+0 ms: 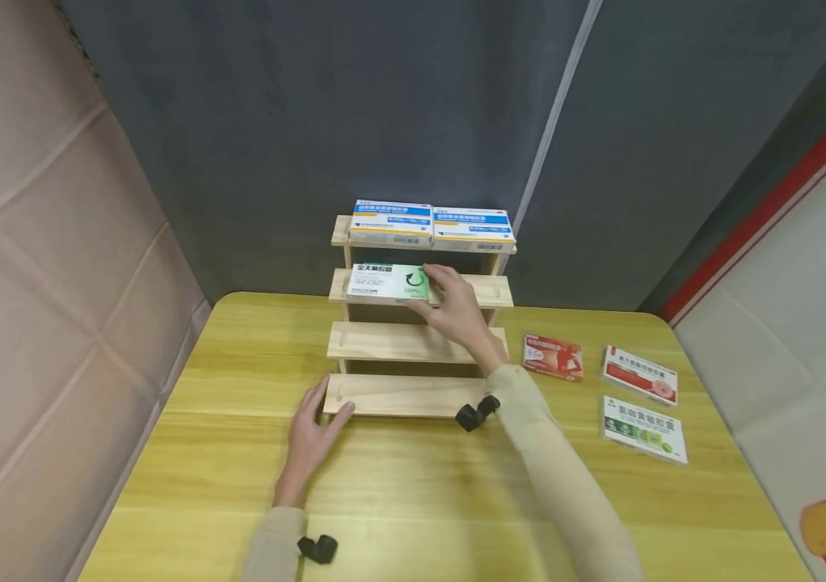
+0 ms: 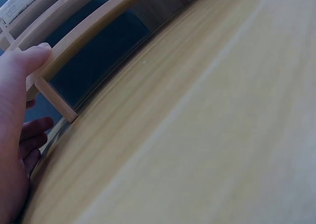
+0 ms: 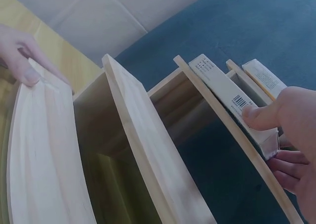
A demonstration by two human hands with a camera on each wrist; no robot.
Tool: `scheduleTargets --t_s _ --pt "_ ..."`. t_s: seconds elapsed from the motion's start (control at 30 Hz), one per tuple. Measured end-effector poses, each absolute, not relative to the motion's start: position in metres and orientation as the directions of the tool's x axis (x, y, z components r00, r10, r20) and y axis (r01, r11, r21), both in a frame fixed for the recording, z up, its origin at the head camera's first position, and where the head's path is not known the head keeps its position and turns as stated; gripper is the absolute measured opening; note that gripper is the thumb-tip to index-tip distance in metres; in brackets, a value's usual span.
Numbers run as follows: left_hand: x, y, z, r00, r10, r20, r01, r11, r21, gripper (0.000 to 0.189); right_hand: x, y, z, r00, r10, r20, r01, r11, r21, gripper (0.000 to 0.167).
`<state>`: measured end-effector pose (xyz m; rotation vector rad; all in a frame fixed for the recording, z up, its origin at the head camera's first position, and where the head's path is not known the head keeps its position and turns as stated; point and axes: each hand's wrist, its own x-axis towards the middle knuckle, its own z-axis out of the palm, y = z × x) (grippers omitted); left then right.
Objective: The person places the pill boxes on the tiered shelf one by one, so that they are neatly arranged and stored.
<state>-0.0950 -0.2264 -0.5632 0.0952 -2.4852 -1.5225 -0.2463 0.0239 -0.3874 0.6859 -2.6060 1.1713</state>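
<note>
A wooden step rack [image 1: 416, 396] with several tiers stands on the table. On its second tier from the top lies a white-and-green medicine box [image 1: 384, 282]. My right hand [image 1: 457, 311] pinches that box by its right end; in the right wrist view the thumb [image 3: 261, 116] presses its barcoded side. My left hand [image 1: 313, 432] holds the left end of the lowest step, thumb [image 2: 37, 57] on the board's edge and the other fingers lower, beside the rack's leg [image 2: 57, 100]. Two blue-and-white medicine boxes [image 1: 391, 223] sit side by side on the top tier.
Right of the rack, a red box [image 1: 553, 357], a white-and-red box [image 1: 640, 375] and a white-and-green box [image 1: 644, 429] lie flat on the table [image 1: 224, 388]. A dark panel [image 1: 311, 121] rises behind the rack, and light walls flank the table.
</note>
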Motion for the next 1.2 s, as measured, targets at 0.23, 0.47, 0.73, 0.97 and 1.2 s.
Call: scheduleTargets --t_s 0.23,0.47,0.73,0.97,1.2 --pt "-0.093 -0.227 -0.563 -0.975 -0.177 0.134 0.041 0.452 0.891 0.077 -0.248 0.027 -0.388 -0.865 -0.355 0.354 -0.501 0.589 -0.635 0.072" --pt "-0.094 -0.227 -0.562 -0.975 -0.178 0.132 0.036 0.461 0.887 0.077 -0.242 0.039 -0.384 -0.877 -0.345 0.335 -0.48 0.58 -0.658 0.074" --pt "-0.093 -0.225 -0.56 -0.974 -0.185 0.133 0.033 0.463 0.886 0.076 -0.236 0.056 -0.384 -0.877 -0.313 0.365 -0.481 0.572 -0.664 0.075" --pt "-0.092 -0.225 -0.562 -0.974 -0.179 0.137 0.041 0.455 0.89 0.077 -0.228 0.072 -0.386 -0.878 -0.292 0.38 -0.478 0.575 -0.664 0.072" --pt "-0.092 -0.225 -0.561 -0.976 -0.174 0.133 0.04 0.456 0.889 0.077 -0.22 0.089 -0.387 -0.884 -0.271 0.382 -0.466 0.579 -0.669 0.073"
